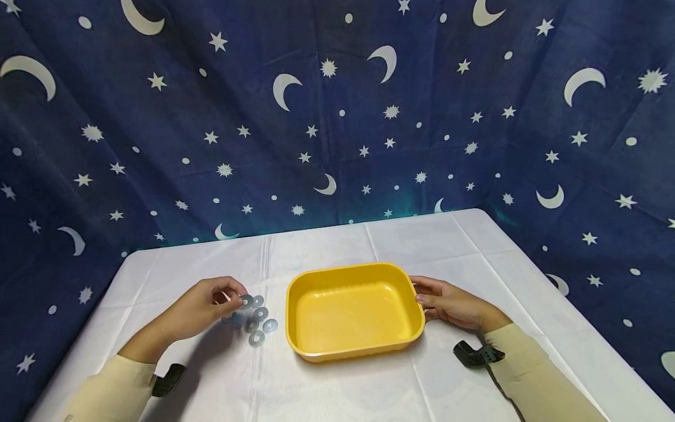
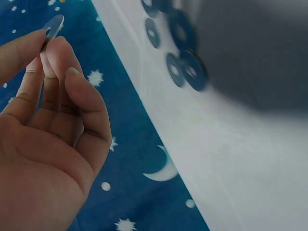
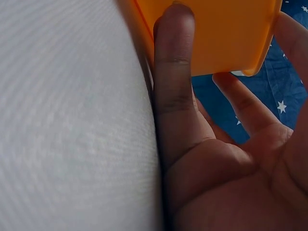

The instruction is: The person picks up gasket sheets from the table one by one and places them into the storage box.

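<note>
A flat metal washer (image 1: 246,302) is pinched between the thumb and fingertips of my left hand (image 1: 203,308). In the left wrist view that washer (image 2: 54,27) is tilted nearly edge-on above the fingertips. Several more washers (image 1: 256,338) lie loosely grouped on the cloth just below and beside this hand. To their right stands a yellow rectangular tray (image 1: 355,316) with rounded corners; its inside is bare. My right hand (image 1: 456,303) rests against the tray's right end, its fingers spread along the outer wall (image 3: 221,38), as the right wrist view shows.
A white cloth (image 1: 343,392) covers the table. Dark blue fabric (image 1: 316,117) with moons and stars hangs behind and along both sides. Black wrist straps (image 1: 477,354) sit at the cuffs of both beige sleeves.
</note>
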Action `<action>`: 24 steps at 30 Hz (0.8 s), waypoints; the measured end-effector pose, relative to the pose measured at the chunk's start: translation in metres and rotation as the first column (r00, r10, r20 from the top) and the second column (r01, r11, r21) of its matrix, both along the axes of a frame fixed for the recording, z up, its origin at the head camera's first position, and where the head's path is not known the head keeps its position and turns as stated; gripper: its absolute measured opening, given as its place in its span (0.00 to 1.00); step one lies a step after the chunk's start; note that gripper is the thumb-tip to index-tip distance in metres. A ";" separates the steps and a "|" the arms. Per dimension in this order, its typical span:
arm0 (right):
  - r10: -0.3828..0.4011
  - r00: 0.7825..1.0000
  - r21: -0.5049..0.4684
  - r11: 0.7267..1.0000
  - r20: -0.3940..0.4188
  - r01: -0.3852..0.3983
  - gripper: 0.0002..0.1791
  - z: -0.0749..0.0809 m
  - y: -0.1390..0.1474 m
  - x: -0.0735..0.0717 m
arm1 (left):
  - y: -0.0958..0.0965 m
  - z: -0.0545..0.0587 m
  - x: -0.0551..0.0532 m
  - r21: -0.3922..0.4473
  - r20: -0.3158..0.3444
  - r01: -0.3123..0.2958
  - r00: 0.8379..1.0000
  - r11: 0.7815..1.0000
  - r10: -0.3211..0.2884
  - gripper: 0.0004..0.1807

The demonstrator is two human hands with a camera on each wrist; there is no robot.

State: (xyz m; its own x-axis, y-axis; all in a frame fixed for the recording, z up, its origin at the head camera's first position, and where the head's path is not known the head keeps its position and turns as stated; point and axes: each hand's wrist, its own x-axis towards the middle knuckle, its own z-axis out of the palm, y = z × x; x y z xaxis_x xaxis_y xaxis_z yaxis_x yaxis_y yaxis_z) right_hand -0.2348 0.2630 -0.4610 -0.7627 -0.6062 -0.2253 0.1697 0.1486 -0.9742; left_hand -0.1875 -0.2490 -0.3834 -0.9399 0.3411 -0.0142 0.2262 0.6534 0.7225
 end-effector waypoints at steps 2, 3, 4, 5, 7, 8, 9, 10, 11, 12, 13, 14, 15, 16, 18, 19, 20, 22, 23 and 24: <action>-0.001 1.000 0.002 1.000 -0.002 0.001 0.40 0.000 0.000 0.000 | 0.006 0.003 -0.001 0.003 0.012 -0.001 1.000 1.000 0.001 0.06; 0.000 1.000 0.002 1.000 -0.002 0.000 0.40 0.000 0.000 0.000 | 0.009 0.005 -0.001 0.006 0.018 -0.001 1.000 1.000 0.001 0.06; 0.001 1.000 0.002 1.000 -0.004 -0.001 0.40 0.000 0.000 0.000 | 0.012 0.005 -0.001 0.005 0.023 0.000 1.000 1.000 0.000 0.06; 0.002 1.000 0.002 1.000 -0.005 -0.002 0.40 0.000 0.000 0.000 | 0.015 0.006 -0.001 0.004 0.025 0.002 1.000 1.000 -0.002 0.06; 0.003 1.000 0.003 1.000 -0.006 -0.003 0.40 0.000 0.000 0.000 | 0.022 0.008 -0.002 0.003 0.033 0.007 0.999 1.000 -0.007 0.05; 0.004 1.000 0.004 1.000 -0.007 -0.004 0.40 0.001 -0.001 0.000 | 0.026 0.009 -0.003 0.001 0.033 0.011 0.999 1.000 -0.012 0.05; 0.004 1.000 0.005 1.000 -0.009 -0.004 0.40 0.001 -0.001 0.000 | 0.029 0.009 -0.004 0.000 0.034 0.016 0.999 1.000 -0.016 0.05; 0.003 1.000 0.005 1.000 -0.010 -0.003 0.40 0.001 0.000 0.001 | 0.033 0.010 -0.005 -0.002 0.033 0.022 0.999 1.000 -0.022 0.05; 0.001 1.000 0.005 1.000 -0.010 -0.001 0.40 0.001 0.000 0.001 | 0.037 0.011 -0.006 -0.001 0.033 0.027 0.999 1.000 -0.027 0.05; -0.001 1.000 0.006 1.000 -0.011 0.001 0.40 0.002 0.000 0.001 | 0.041 0.011 -0.007 0.001 0.034 0.032 0.999 0.999 -0.032 0.04; -0.002 1.000 0.007 1.000 -0.012 0.002 0.40 0.002 0.000 0.001 | 0.045 0.012 -0.008 0.001 0.031 0.039 0.999 0.999 -0.039 0.04; -0.003 1.000 0.006 1.000 -0.013 0.003 0.40 0.002 0.000 0.002 | 0.049 0.012 -0.009 0.001 0.029 0.046 0.999 0.999 -0.046 0.04; -0.005 1.000 0.005 1.000 -0.014 0.005 0.40 0.003 0.001 0.002 | 0.052 0.013 -0.010 0.005 0.028 0.053 0.998 0.999 -0.053 0.04; -0.006 1.000 0.004 1.000 -0.015 0.006 0.40 0.003 0.001 0.002 | 0.056 0.013 -0.011 0.011 0.029 0.061 0.998 0.998 -0.061 0.04; -0.002 1.000 0.001 1.000 -0.013 0.002 0.40 0.003 0.001 0.003 | 0.062 0.014 -0.012 0.018 0.030 0.077 0.997 0.997 -0.078 0.04; 0.001 1.000 -0.001 1.000 -0.013 -0.001 0.40 0.003 0.001 0.003 | 0.065 0.015 -0.012 0.022 0.031 0.085 0.996 0.996 -0.086 0.04; 0.004 1.000 -0.003 1.000 -0.012 -0.004 0.39 0.003 0.001 0.003 | 0.068 0.015 -0.013 0.025 0.029 0.092 0.995 0.995 -0.093 0.04; 0.014 1.000 -0.011 1.000 -0.012 -0.014 0.39 0.002 0.001 0.002 | 0.073 0.016 -0.013 0.030 0.026 0.104 0.994 0.994 -0.104 0.04; 0.016 1.000 -0.011 1.000 -0.010 -0.016 0.39 0.001 0.001 0.002 | 0.076 0.016 -0.013 0.030 0.023 0.111 0.993 0.993 -0.111 0.04; 0.018 1.000 -0.012 1.000 -0.010 -0.018 0.39 0.000 0.001 0.002 | 0.078 0.016 -0.014 0.028 0.019 0.118 0.993 0.993 -0.119 0.04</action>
State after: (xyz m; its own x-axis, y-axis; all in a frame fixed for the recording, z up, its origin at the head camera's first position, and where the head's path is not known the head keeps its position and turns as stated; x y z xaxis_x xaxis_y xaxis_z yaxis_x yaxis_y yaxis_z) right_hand -0.2332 0.2637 -0.4606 -0.7539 -0.6223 -0.2107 0.1576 0.1399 -0.9775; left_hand -0.2010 -0.1706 -0.3673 -0.8925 0.4504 -0.0227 0.2853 0.6029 0.7450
